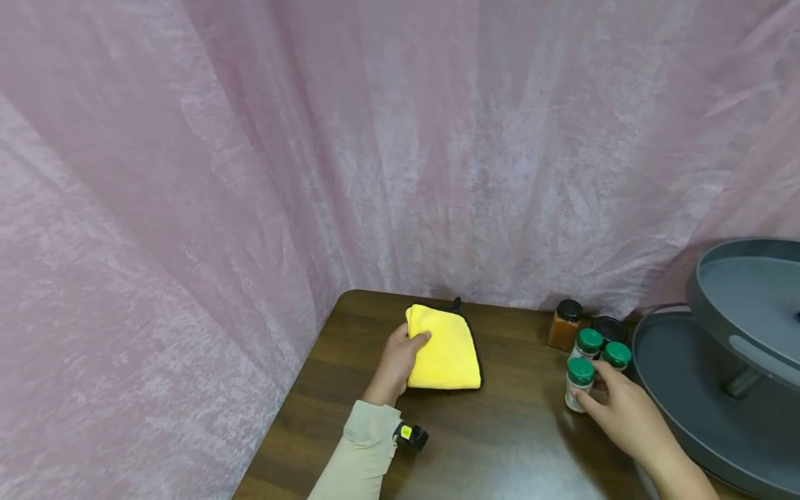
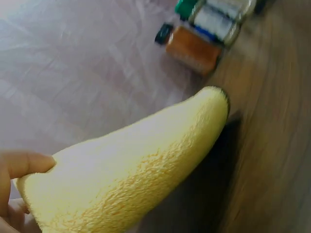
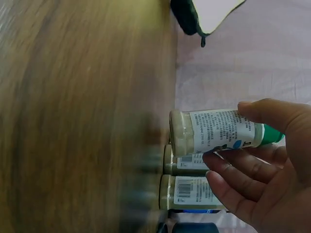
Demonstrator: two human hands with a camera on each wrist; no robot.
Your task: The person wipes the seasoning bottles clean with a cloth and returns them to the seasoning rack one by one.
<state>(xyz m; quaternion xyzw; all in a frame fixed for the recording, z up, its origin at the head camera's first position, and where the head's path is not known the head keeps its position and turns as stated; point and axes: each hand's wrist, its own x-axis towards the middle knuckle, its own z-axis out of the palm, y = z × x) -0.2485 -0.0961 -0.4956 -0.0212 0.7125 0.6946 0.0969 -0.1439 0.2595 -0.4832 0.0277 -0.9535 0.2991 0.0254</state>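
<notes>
- Right hand (image 1: 628, 413) pinches a round green-capped jar (image 1: 580, 371) just beside similar jars (image 1: 617, 355).
- Left hand (image 1: 397, 362) grips fluffy, folded yellow cloth (image 1: 445, 351) over the wooden table (image 1: 500, 444).
- Grey round tray (image 1: 662, 368), cut off.
- Black lid (image 1: 609, 327), partly hidden.
- Velvety curtain (image 1: 437, 153).

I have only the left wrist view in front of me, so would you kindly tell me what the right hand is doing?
Observer: The right hand is holding a jar.
Operator: Thank you. Would you tell me how many green lids there are?
Observer: The head view shows three, counting the one on the held jar.
Operator: And does the cloth have anything at its far edge?
Observer: Yes, a small black loop sticks out there.
</notes>
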